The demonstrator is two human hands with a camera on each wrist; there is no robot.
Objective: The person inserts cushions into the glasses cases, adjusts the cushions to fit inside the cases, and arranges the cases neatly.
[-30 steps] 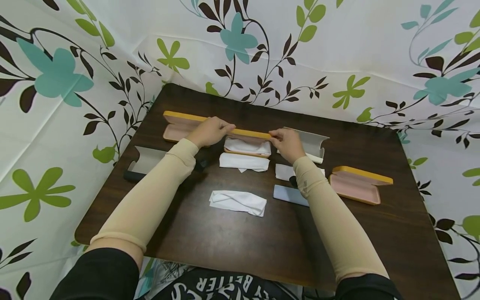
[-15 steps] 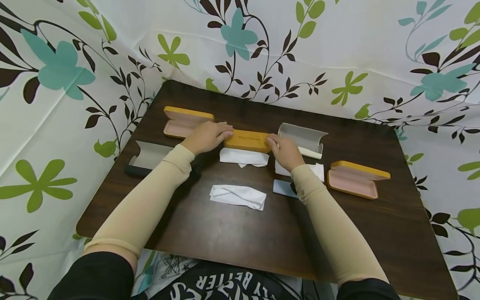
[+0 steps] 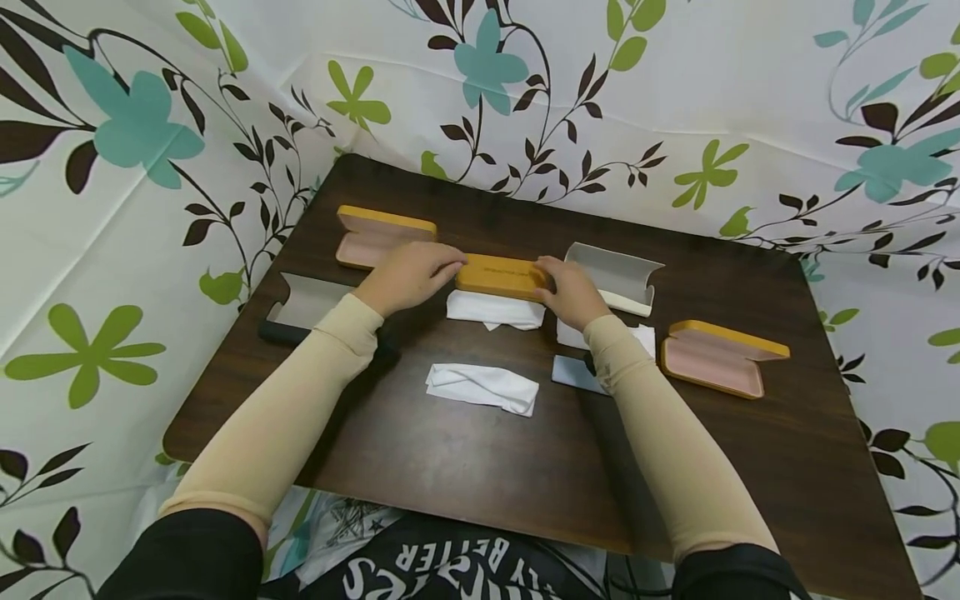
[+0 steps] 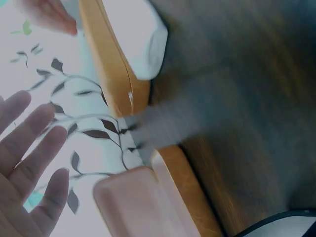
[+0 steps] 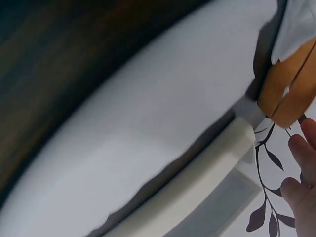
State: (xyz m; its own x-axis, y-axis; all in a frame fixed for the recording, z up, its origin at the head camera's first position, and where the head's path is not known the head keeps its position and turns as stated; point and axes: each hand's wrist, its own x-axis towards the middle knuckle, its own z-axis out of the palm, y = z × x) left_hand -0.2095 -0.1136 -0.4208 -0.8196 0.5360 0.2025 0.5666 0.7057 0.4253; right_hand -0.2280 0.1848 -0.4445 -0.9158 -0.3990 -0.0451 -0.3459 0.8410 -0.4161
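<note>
**1 case down: lid closed on the closed yellow case (image 3: pixel 498 277), centre of the bench (image 3: pixel 450 467)**

Near to far:
- Near cloth (image 3: pixel 483 389), white, lies loosely folded at front centre.
- Blue slab (image 3: pixel 576 373) right of it, partly hidden by the right sleeve (image 3: pixel 671 442). Can't tell what it is.
- Right open case (image 3: pixel 712 367): yellow, pink lining bare.
- Right cloth (image 3: pixel 572 335), also cut off by the sleeve.
- Middle cloth (image 3: pixel 495 310), just in front of the closed yellow case.
- Dark case (image 3: pixel 311 300), left side, open.
- Left hand (image 3: pixel 408 279): grip apart, fingers straight and spread, off the case's left end in the left wrist view.
- Right hand (image 3: pixel 573 292): grip loose at the right end, fingers slightly bent, no clamp visible. Can't tell if it touches.
- Cream case (image 3: pixel 611 271), open, beyond the right hand.
- Left open case (image 3: pixel 371 248), yellow, behind the left hand.

Change: lid was up 1.0 s ago with white cloth inside, down by 0.5 s ago. Left fingers are now clear.

My read: closing is done here. 4 cases stay open, 3 cloths are out.
</note>
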